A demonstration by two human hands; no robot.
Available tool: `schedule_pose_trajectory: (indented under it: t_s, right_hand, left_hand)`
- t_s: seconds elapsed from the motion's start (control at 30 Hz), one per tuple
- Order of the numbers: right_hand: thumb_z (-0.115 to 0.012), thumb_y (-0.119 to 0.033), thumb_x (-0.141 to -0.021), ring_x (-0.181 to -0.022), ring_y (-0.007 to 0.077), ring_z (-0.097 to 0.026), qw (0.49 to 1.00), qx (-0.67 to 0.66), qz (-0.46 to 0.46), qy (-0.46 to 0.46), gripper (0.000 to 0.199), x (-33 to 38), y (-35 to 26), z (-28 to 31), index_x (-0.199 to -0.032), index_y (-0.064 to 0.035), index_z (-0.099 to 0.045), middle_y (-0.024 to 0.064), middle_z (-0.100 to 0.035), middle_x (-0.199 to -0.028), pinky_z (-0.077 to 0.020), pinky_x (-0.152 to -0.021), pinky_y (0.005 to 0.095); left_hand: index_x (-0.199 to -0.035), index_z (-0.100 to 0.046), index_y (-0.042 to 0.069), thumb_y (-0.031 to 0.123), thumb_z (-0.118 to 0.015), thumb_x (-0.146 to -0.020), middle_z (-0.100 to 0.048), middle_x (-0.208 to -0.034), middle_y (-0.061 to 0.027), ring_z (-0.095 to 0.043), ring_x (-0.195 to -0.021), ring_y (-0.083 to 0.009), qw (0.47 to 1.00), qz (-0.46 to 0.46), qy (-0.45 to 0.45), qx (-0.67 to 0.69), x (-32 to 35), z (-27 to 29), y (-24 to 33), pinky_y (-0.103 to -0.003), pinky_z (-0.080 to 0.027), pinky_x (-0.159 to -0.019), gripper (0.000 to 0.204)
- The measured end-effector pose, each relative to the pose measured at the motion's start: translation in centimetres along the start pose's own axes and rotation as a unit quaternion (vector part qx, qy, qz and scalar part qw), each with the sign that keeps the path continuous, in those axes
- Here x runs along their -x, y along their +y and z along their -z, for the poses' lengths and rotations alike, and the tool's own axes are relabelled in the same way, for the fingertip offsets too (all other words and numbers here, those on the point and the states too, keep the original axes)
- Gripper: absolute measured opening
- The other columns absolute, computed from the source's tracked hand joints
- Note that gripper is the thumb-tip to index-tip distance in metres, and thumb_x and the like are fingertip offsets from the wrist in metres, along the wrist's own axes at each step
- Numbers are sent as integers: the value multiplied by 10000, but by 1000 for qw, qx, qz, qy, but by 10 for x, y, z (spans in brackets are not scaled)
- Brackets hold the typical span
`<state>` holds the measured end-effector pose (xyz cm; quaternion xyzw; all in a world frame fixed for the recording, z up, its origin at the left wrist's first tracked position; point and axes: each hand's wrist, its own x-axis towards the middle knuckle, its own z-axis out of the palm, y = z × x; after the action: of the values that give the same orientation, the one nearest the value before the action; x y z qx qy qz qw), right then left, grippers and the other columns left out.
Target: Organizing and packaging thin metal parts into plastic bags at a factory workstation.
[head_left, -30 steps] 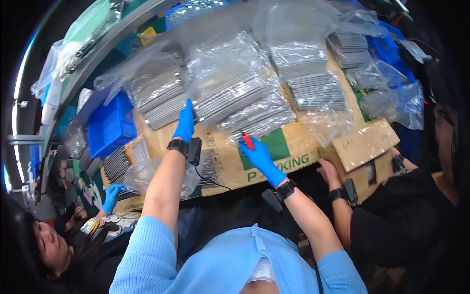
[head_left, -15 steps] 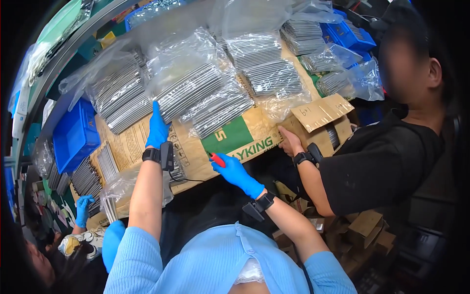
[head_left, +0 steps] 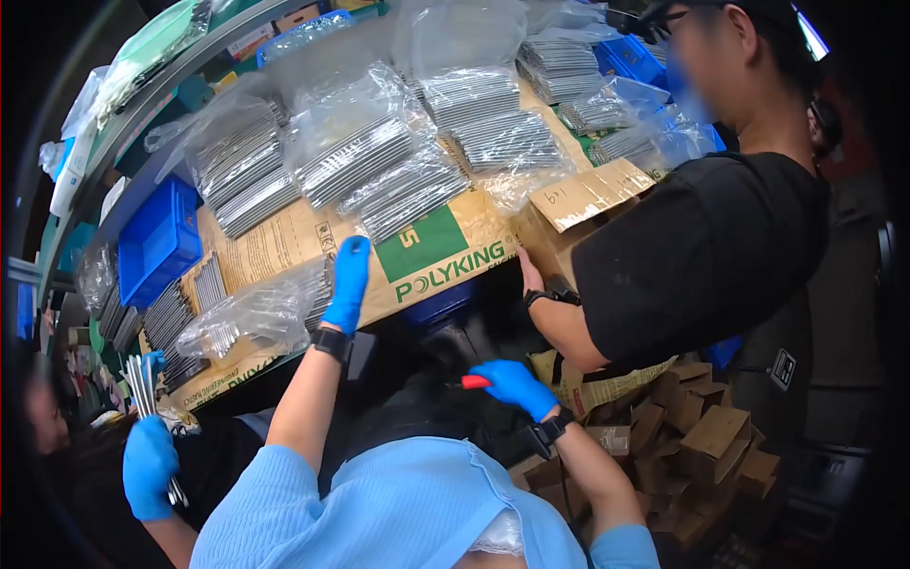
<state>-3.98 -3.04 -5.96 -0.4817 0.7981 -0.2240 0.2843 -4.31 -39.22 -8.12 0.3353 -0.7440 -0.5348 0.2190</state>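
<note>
My left hand (head_left: 347,287), in a blue glove, is raised over the table's near edge. Its fingers point up and lie close together, seen from the side, and no object shows in them. Nearest to it are a clear bag of metal rods (head_left: 275,308) and the bundled rods in plastic (head_left: 403,209). My right hand (head_left: 517,384), also gloved in blue, is closed around a small red-handled tool (head_left: 475,382) in front of my body, below the table edge. The tool's tip is hard to make out against the dark background.
Brown printed sacking (head_left: 284,242) covers the table under several rod bundles. A blue bin (head_left: 161,242) stands at left. At right a person in black holds a cardboard box (head_left: 578,204); cartons (head_left: 716,441) lie below. Another person's gloved hand (head_left: 150,469) grips metal rods at lower left.
My left hand has come away from the rod bundle, toward me. My right hand has drawn back from the table with the red-handled tool. Rods now show in the other person's hand at left.
</note>
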Motion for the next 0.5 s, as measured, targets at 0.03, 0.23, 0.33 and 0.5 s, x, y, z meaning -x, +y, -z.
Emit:
schedule_pose_trajectory:
  t_s: [0.03, 0.23, 0.33, 0.5]
  right_hand:
    - [-580, -162, -751, -843, 337, -578, 1000, -1, -7, -1, 242, 27, 11, -5, -990, -145, -616, 142, -608, -925, -473, -699, 398]
    - [-583, -252, -809, -897, 356, -561, 962, -179, -204, -11, 252, 160, 24, -39, -998, -87, -613, 174, -596, -970, -464, -723, 373]
    - [-603, -211, -801, -864, 235, -602, 896, -251, -342, 130, 261, 292, 82, -161, -998, -41, -602, 134, -625, -932, -470, -718, 348]
    - [-552, -184, -823, -728, 196, -581, 764, -166, -591, 201, 152, 368, 8, -236, -837, -44, -608, 120, -611, -790, -457, -606, 324]
  left_hand:
    - [-1001, -553, 11, 257, -566, -818, -610, -849, -135, -579, -780, -197, 998, -14, -36, -50, 20, -18, 10, -325, -450, -714, 308]
    - [-1193, -423, -9, 196, -627, -754, -489, -1145, -237, -492, -1046, -352, 933, -254, -140, -213, 48, -69, 17, -406, -400, -898, 526]
    - [-1217, -390, -34, 192, -655, -715, -442, -1207, -244, -433, -1113, -379, 872, -377, -165, -265, 23, -139, 57, -420, -366, -935, 611]
    - [-1214, -377, -49, 186, -683, -675, -426, -1217, -242, -417, -1122, -374, 852, -389, -177, -302, -58, -183, 60, -425, -348, -943, 663]
